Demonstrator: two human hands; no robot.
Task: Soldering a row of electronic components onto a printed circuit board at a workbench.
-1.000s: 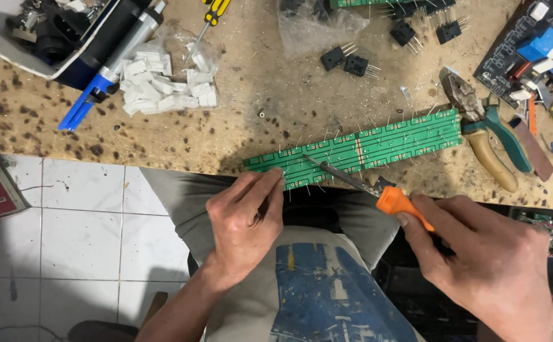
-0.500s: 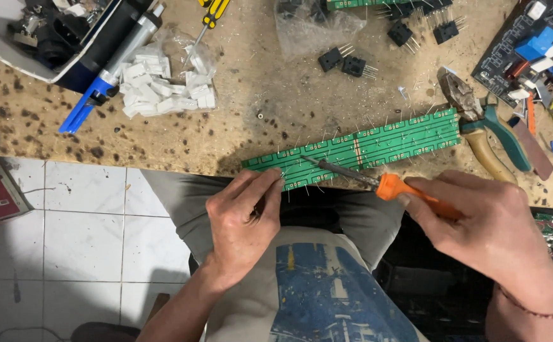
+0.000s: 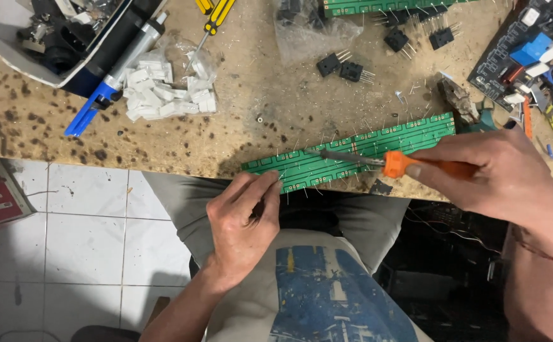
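Observation:
A long green circuit board [image 3: 352, 152] with thin wire leads sticking up lies along the near edge of a worn wooden bench [image 3: 226, 126]. My right hand [image 3: 504, 180] grips an orange-handled soldering iron [image 3: 409, 166], its metal tip resting over the middle of the board. My left hand [image 3: 241, 221] sits at the board's left end near the bench edge, fingers pinched together; whether it holds something thin I cannot tell.
White blocks in a clear bag [image 3: 165, 95], a blue-tipped tool [image 3: 99, 104], a yellow screwdriver [image 3: 216, 19], black transistors [image 3: 343, 66], another green board [image 3: 378, 6] and a black board with parts [image 3: 530, 50] lie on the bench. White floor tiles [image 3: 80, 240] show below left.
My right hand has swung the iron from a steep slant to nearly level, bringing the tip onto the board. My left hand has stayed at the board's left end.

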